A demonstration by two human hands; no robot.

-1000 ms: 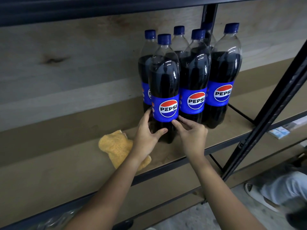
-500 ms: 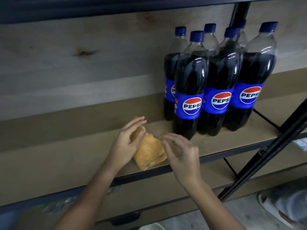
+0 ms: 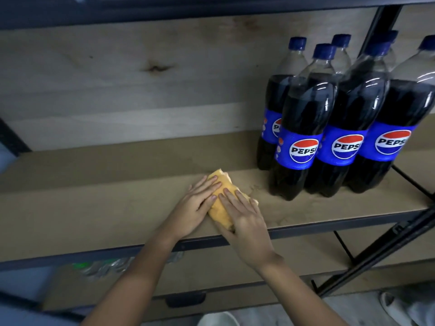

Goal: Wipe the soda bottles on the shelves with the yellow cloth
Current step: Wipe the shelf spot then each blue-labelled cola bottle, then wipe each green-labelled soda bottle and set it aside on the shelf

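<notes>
The yellow cloth (image 3: 223,203) lies bunched on the wooden shelf (image 3: 106,203), near its front edge. My left hand (image 3: 196,203) lies flat on the cloth's left side with straight fingers. My right hand (image 3: 244,220) lies flat over its right side, fingers straight too. Several Pepsi bottles (image 3: 303,128) with blue caps and blue labels stand upright in a cluster to the right, about a hand's width from the cloth. Neither hand touches a bottle.
A black metal upright (image 3: 376,29) runs behind the bottles and a slanted black brace (image 3: 386,245) crosses the lower right. A lower shelf holds clear plastic-wrapped items (image 3: 106,267). A person's shoe (image 3: 407,307) shows at the bottom right.
Both hands have left the front bottle, moved left and down, and now lie flat on the yellow cloth. The view has shifted left, so the bottles sit further right.
</notes>
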